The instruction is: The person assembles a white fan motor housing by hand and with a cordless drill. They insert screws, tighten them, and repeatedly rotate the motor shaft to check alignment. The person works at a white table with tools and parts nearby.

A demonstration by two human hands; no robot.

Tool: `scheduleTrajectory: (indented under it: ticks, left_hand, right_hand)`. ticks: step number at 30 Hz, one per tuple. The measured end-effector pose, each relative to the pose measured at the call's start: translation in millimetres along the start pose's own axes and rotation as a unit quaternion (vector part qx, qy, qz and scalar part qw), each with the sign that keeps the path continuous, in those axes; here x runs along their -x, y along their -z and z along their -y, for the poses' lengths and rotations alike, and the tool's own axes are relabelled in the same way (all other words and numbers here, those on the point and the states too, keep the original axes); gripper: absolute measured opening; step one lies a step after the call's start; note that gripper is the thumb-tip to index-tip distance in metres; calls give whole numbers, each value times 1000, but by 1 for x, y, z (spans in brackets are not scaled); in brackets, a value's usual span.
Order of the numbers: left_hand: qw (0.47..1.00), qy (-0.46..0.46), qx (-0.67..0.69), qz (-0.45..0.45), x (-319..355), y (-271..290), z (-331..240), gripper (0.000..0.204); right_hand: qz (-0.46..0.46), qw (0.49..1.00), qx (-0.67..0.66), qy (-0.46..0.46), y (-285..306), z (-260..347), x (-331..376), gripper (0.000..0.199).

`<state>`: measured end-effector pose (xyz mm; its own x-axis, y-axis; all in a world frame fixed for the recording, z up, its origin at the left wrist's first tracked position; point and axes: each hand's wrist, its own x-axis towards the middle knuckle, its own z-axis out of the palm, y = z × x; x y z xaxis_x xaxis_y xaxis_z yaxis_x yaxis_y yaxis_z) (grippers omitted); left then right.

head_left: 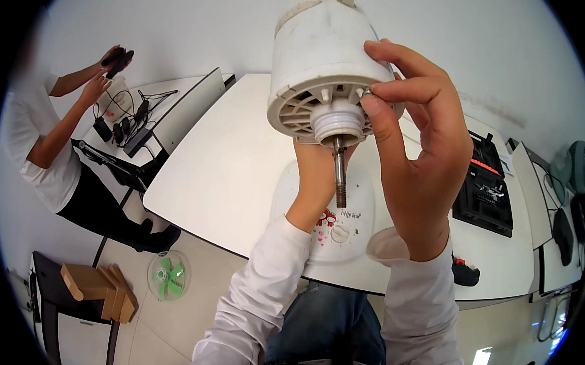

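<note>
- While the motor [331, 47] is up above the table [208, 166], we see its shaft [340, 178] pointing down.
- Our left hand [320, 174] is behind and under it; fingers hidden, so we can't tell the grip.
- Our right hand [425, 136] pinches a small metal bit [367, 92] at the motor's rim, another fingertip on its side.
- Below, we have a white base [350, 199] on the table; open tool case [483, 221] right.
- At left, we see a co-worker [54, 188], green fan [173, 275] on floor.
</note>
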<state>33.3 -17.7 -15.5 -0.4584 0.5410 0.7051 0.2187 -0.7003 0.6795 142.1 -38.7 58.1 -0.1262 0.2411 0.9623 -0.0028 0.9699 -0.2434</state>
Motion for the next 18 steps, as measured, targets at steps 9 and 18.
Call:
scheduleTrajectory:
  ticks: [9,18]
  left_hand:
    - [984,61,49,163,-7,43,-11,45]
    - [993,36,-7,115,-11,39,-14,77]
  right_hand:
    - [-46,998,39,-24,-10,7,-12,10]
    - [-59,995,47,-61,-16,5,-23,7]
